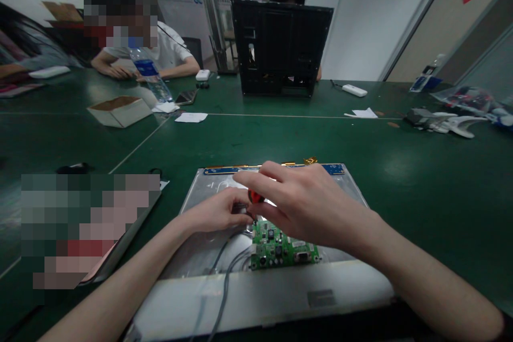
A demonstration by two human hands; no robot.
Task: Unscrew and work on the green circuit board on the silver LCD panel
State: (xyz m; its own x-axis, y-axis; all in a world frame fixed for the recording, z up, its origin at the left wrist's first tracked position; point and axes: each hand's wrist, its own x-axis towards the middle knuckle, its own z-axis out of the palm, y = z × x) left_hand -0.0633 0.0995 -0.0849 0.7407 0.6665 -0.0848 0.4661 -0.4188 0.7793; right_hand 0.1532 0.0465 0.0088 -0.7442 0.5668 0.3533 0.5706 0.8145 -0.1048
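Note:
My right hand (298,200) is closed around the red and black handle of a screwdriver (255,196), held above a green circuit board (276,248). Its shaft is mostly hidden behind my fingers. At the board's upper left corner, my left hand (218,211) has its thumb and fingers pinched together; what is between them, if anything, does not show. The board lies on the silvery back of a flat display panel (188,259), which has a blue circuit strip (335,169) along its far edge. Grey cables (228,278) run from the board's left side toward me.
A phone-like flat item (120,246) lies left of the panel. Farther off stand an open box (122,112), a water bottle (150,75) and a black monitor housing (282,48). Two people sit across the green table (420,187). White-grey parts (441,122) lie at the right.

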